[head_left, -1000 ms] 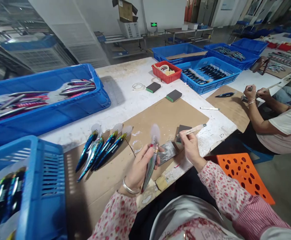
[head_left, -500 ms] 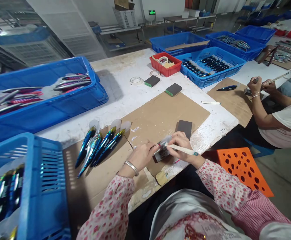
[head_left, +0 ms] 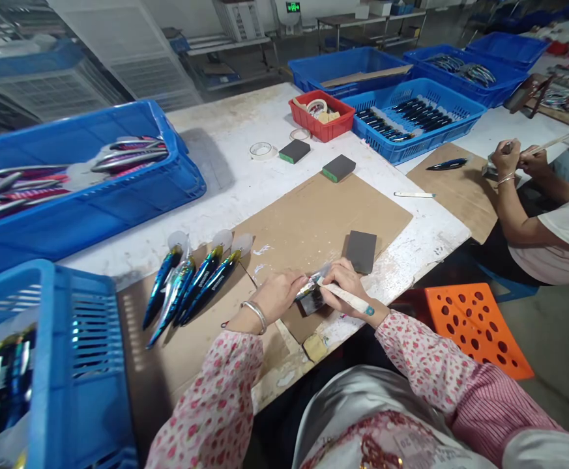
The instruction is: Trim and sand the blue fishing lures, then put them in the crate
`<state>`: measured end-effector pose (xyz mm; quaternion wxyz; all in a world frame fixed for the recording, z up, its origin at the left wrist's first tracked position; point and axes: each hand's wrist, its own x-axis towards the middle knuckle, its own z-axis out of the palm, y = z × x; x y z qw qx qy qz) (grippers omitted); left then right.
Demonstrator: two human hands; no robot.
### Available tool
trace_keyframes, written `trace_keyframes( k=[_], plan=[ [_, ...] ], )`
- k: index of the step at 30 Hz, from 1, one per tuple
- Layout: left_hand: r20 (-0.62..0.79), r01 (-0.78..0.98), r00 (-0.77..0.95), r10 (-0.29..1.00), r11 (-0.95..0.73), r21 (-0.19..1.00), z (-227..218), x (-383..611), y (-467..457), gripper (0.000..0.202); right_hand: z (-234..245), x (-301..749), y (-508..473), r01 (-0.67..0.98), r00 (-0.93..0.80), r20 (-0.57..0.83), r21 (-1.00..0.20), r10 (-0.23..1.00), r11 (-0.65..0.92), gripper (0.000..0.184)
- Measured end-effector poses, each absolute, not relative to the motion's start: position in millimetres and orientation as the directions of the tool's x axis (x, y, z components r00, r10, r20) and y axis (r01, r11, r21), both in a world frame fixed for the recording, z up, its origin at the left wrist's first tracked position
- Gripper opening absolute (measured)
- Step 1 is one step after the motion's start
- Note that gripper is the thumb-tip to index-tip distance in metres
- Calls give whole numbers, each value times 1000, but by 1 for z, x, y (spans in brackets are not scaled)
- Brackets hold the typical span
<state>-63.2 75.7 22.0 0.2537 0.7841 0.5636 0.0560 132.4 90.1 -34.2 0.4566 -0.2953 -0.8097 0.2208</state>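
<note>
My left hand [head_left: 278, 298] is closed around a shiny fishing lure [head_left: 306, 289], mostly hidden by the fingers. A small wire loop pokes out by that wrist. My right hand [head_left: 343, 285] grips a slim white-handled tool [head_left: 350, 299] with a teal spot on its end; its working tip, by the lure, is too small to make out. Both hands are close together over a small dark block [head_left: 312, 303] at the cardboard's near edge. Left of them, several blue-black lures [head_left: 206, 283] with clear round tips lie side by side on cardboard.
Blue crates [head_left: 88, 306] with lures stand at left, and another blue crate [head_left: 411, 151] at the back right. Dark sanding blocks [head_left: 361, 251] rest on the brown cardboard [head_left: 330, 208] and table. A red box [head_left: 321, 130] holds tape rolls. At right, a co-worker's hands [head_left: 508, 158] hold similar items.
The lure in my left hand is turned, showing more of its shiny side, and its wire loop now shows by my wrist. The tool in my right hand has shifted slightly left and down.
</note>
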Motion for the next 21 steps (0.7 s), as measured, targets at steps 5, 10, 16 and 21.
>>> trace_keyframes(
  k=[5,10,16,21],
  plan=[
    [-219,861,364,905,-238,449,26,-61,76,37,-35,129,91,291,-416,618,-604,667,742,9],
    [-225,868,360,905,-237,437,26,-60,77,37,-36,128,91,313,-411,611,-603,677,734,13],
    [-237,892,345,908,-239,384,27,-59,77,36,-41,127,90,329,-413,613,-589,674,738,12],
    [-241,892,340,909,-230,390,27,-57,76,37,-40,127,90,332,-427,597,-594,679,732,14]
  ],
)
